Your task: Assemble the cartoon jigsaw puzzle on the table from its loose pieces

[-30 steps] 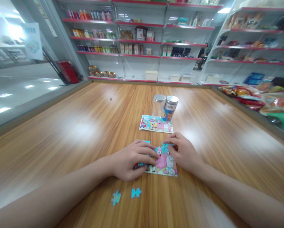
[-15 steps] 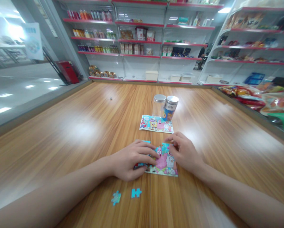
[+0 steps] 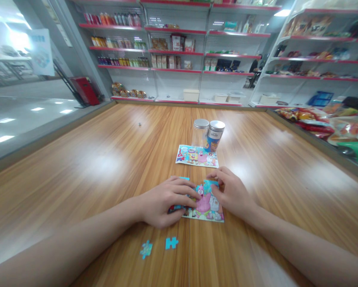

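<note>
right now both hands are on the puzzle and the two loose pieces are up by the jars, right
Not quite: the two loose puzzle pieces lie on the wooden table on the near side of the puzzle, away from the jars, as the head view shows. The left hand and right hand are on the puzzle, as you said.

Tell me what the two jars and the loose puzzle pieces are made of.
The clear jar looks like see-through plastic or glass. The labelled jar seems alike. Their silver lids shine like metal. The loose puzzle pieces look like thin printed card, matte.
</note>
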`<state>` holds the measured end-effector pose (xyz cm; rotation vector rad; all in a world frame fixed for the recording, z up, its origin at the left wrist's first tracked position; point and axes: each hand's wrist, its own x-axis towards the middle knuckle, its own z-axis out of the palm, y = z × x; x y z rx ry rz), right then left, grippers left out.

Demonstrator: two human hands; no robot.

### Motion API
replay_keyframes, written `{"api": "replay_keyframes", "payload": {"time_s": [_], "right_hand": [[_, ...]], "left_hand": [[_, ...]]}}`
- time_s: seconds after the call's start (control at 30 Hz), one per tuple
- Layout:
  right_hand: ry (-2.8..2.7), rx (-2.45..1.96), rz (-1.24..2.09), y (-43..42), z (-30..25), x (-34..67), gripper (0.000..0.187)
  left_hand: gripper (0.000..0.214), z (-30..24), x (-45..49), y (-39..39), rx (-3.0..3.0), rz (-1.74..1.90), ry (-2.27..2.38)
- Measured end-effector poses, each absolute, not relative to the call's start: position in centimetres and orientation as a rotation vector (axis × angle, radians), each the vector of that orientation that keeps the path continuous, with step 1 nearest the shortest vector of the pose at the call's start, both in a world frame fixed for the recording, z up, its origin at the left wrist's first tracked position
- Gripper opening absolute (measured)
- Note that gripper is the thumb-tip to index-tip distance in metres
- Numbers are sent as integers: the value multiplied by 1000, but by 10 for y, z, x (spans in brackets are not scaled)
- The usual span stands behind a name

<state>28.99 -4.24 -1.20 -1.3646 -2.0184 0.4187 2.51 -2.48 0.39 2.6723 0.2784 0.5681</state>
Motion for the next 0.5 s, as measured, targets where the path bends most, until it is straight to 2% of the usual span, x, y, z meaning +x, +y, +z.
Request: {"api": "replay_keyframes", "payload": {"time_s": [0.13, 0.3, 0.5], "right_hand": [[-2014, -1371, 431, -43, -13, 290, 27], [-2002, -1363, 462, -42, -14, 290, 27], [-2017, -1329, 363, -43, -12, 291, 30]], "left_hand": [[38, 1, 26, -24, 2636, 720, 343], [25, -10, 25, -17, 2493, 1037, 816], [23, -12, 24, -16, 2538, 930, 862]]}}
